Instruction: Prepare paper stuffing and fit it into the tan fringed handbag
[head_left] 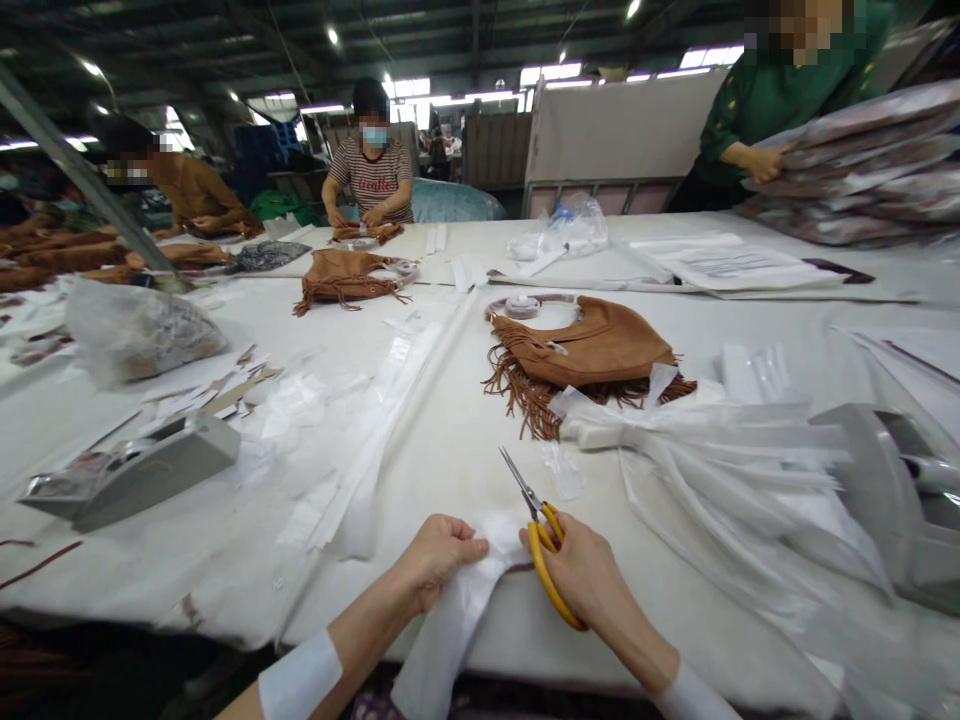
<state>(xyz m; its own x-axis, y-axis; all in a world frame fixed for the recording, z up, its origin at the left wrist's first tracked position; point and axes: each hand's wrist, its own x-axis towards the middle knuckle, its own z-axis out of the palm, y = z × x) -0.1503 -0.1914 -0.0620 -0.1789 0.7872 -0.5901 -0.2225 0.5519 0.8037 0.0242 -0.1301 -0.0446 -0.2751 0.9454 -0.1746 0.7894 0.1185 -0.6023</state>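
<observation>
My left hand (442, 560) pinches a strip of thin white tissue paper (457, 620) that hangs over the table's front edge. In my right hand (581, 570) is a pair of scissors (551, 580) with yellow handles, its slim blades pointing away and to the left, nearly together. The fingertips of that hand are also at the far end of the white strip; whether they grip it is hard to tell. Beyond the blades lies a brown fringed handbag (600, 345), its strap partly wrapped.
Long white sheets (720, 470) are heaped at the right beside a grey tape dispenser (885, 490). Another dispenser (157, 470) and paper scraps (300, 410) lie left. A second brown bag (345, 277) sits farther back. Co-workers stand across the table; one touches stacked wrapped bags (862, 165).
</observation>
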